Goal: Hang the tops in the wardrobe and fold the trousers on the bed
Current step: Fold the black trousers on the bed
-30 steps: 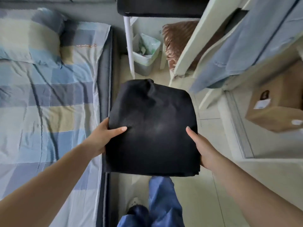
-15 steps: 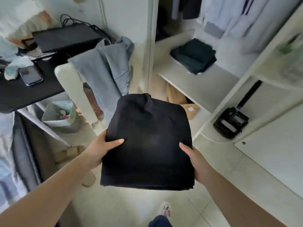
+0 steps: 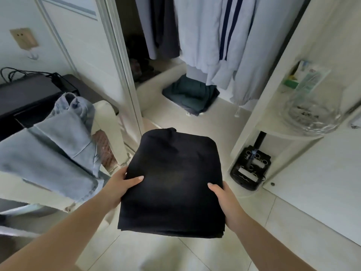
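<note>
Folded black trousers (image 3: 172, 182) held flat in the air before the open wardrobe (image 3: 195, 118), left hand (image 3: 121, 185) and right hand (image 3: 222, 200) each gripping a side edge, thumbs on top, probably so the folds hold for shelving beside the dark folded stack (image 3: 191, 94).

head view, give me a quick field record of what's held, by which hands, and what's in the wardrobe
held item: folded black trousers, flat, carried in the air
left hand: grips the left edge, thumb on top
right hand: grips the right edge, thumb on top
wardrobe shelf: folded dark green garment
hanging above: pale tops
chair at left: light blue jeans draped over it
</note>
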